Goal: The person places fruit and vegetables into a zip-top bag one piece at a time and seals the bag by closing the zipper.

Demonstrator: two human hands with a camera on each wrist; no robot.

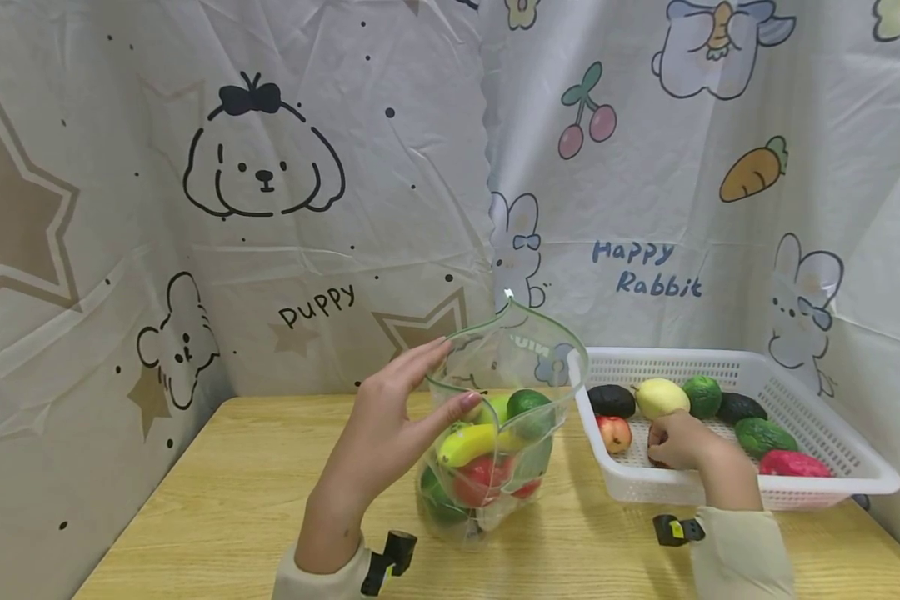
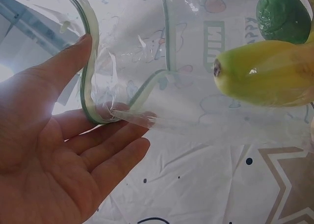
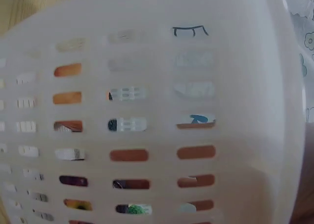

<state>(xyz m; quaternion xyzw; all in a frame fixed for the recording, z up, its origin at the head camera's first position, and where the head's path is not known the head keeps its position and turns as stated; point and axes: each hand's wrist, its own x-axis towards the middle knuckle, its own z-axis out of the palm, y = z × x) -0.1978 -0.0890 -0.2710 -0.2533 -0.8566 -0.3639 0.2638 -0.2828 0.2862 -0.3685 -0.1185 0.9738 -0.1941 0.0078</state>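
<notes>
My left hand (image 1: 393, 425) is at the left rim of a clear zip bag (image 1: 513, 492) with a green edge. In the left wrist view, its thumb and straight fingers touch the rim, spread apart. Inside the upright, wide-mouthed bag are a banana (image 1: 465, 446), a red fruit (image 1: 483, 482), a dark green fruit (image 1: 528, 403) and other green pieces. My right hand (image 1: 682, 440) reaches into a white basket (image 1: 862, 479). Its fingers are curled around a small dark reddish fruit (image 1: 655, 460), mostly hidden. In the right wrist view, the basket wall (image 3: 157, 136) blocks most of the hand.
Around the right hand in the basket lie a yellow pear-shaped fruit (image 1: 662, 397), a red-yellow fruit (image 1: 614, 433), dark avocado-like pieces (image 1: 611, 401), green pieces (image 1: 767, 437) and a pink-red piece (image 1: 795, 463). Bag and basket stand on a wooden table (image 1: 255, 492) before a printed curtain (image 1: 420, 183).
</notes>
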